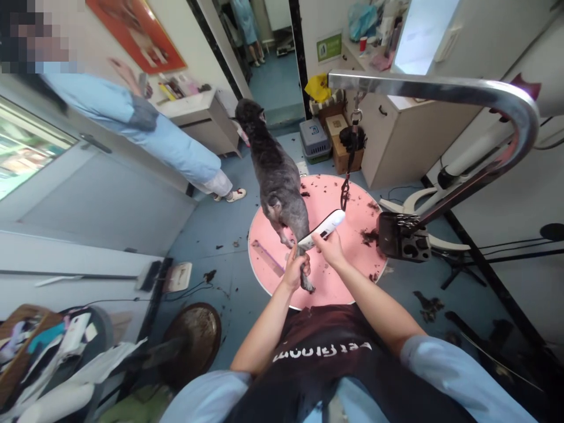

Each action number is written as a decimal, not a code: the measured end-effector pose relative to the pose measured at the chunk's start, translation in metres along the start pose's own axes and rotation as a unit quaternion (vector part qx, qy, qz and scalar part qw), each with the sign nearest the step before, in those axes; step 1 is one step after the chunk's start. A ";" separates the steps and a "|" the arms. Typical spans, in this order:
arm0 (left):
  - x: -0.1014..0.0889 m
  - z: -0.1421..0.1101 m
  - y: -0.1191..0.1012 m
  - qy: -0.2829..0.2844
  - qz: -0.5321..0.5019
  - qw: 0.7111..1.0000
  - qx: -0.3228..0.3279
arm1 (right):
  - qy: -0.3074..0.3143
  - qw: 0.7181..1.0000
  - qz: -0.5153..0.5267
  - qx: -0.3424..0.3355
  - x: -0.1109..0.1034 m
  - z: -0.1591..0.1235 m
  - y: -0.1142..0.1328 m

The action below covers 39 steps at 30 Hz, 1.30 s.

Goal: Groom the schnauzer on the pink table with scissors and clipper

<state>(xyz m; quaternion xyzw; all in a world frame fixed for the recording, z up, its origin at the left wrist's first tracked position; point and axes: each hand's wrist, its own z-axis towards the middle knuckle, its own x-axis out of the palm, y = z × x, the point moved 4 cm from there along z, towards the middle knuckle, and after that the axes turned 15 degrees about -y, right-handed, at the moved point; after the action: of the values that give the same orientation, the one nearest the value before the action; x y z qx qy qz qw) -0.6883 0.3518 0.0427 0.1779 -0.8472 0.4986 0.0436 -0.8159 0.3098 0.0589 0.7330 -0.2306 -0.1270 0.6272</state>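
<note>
A grey, short-clipped dog [282,176] stands on a round pink grooming table [326,282], its head turned away from me. One hind leg is stretched back toward me, and my left hand [296,267] is wrapped round it above the paw [307,285]. In my right hand [328,245] is a white hair clipper [325,226], its head end against the leg near my left thumb. The clipper's blade is too small to make out. A purple comb [267,257] lies on the table left of the dog, and dark hair tufts [370,237] are scattered at the right.
A metal grooming arm [423,85] curves over the table's right side, with a black strap [348,170] hanging from it. A tool holder [403,238] sits at the right rim. Another person in a blue gown [167,144] stands at left. A pet carrier [314,141] stands behind.
</note>
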 end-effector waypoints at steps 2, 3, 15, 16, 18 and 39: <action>0.001 -0.002 0.000 0.003 -0.002 1.000 0.000 | -0.046 0.998 0.035 0.013 -0.006 0.000 -0.006; 0.001 -0.003 0.000 0.005 -0.003 1.000 0.000 | -0.061 0.997 0.050 0.021 -0.007 0.001 -0.009; -0.008 -0.018 0.017 -0.003 0.041 0.999 -0.014 | 0.026 0.995 0.070 0.064 -0.003 0.006 -0.026; -0.009 -0.020 0.018 -0.001 0.047 0.999 -0.013 | 0.035 0.995 0.065 0.062 -0.004 0.005 -0.023; -0.010 -0.022 0.020 0.008 0.065 0.998 -0.007 | 0.047 0.996 0.057 0.056 -0.007 0.003 -0.017; -0.002 -0.029 0.030 -0.129 0.170 0.972 0.093 | 0.108 0.900 -0.377 -0.189 0.004 -0.023 0.055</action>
<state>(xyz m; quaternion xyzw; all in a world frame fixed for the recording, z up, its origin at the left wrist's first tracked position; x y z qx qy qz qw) -0.7001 0.3906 0.0314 0.0971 -0.8132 0.5485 -0.1685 -0.8115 0.3214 0.1168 0.6420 0.1608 -0.3151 0.6803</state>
